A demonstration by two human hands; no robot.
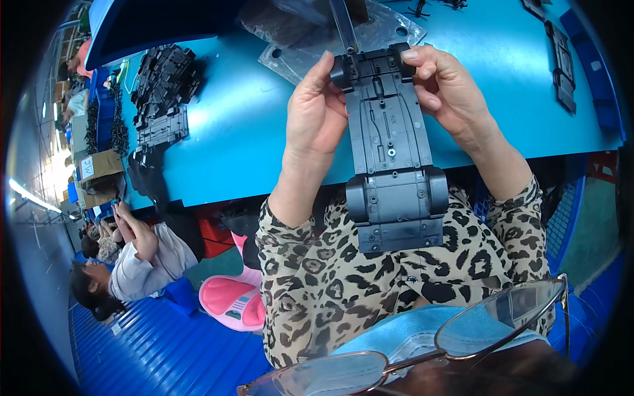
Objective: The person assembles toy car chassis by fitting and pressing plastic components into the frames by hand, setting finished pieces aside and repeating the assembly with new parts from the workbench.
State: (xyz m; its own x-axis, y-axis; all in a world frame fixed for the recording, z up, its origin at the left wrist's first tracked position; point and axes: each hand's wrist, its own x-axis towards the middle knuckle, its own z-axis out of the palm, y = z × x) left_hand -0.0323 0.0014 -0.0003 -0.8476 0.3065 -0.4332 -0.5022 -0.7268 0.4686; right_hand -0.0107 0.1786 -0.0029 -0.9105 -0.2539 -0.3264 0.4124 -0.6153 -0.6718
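Observation:
Both hands hold a long black plastic toy-car chassis [389, 132] over the near edge of the blue table. My left hand [314, 99] grips its far left corner by the wheel arch, fingers partly hidden behind it. At the far right wheel arch, my right hand [449, 86] pinches with thumb and curled fingers. Molded ribs, screw posts and one small shiny metal ring show on the chassis face. Its near end hangs in front of my leopard-print clothing. A narrow metal bar [343, 25] comes down from the top and meets the far end of the chassis, or overlaps it in view.
Behind the chassis lies a clear plate with holes [290, 63]. A heap of black chassis parts [165, 79] covers the table's left side. More black parts [561, 66] lie at right, near a blue bin [598, 72]. Left are a cardboard box [100, 165], a pink chair [231, 300] and a co-worker [148, 257].

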